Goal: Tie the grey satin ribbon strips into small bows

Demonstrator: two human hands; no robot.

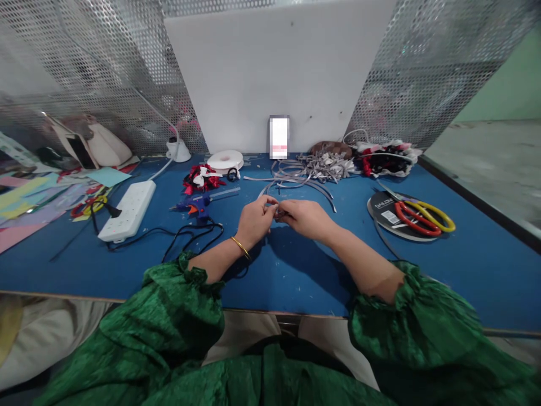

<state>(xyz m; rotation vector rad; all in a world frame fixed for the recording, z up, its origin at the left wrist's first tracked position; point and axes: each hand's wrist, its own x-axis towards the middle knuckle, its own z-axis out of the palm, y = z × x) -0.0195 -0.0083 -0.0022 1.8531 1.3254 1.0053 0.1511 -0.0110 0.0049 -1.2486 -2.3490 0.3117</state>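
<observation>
Grey ribbon (278,212), mostly hidden | pinched by left hand (255,220) and right hand (306,217) | 3 o'clock from left, 9 o'clock from right

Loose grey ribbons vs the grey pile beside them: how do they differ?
Shape: the loose grey ribbons are long, curved strips; the grey pile is a heap of short, bunched pieces.
Spread: the ribbons fan out with gaps between them; the pile is dense.
Place: the ribbons reach nearer to the left hand; the pile sits farther back, to the right.
Shared: both are mostly grey and lie on the blue table.
</observation>
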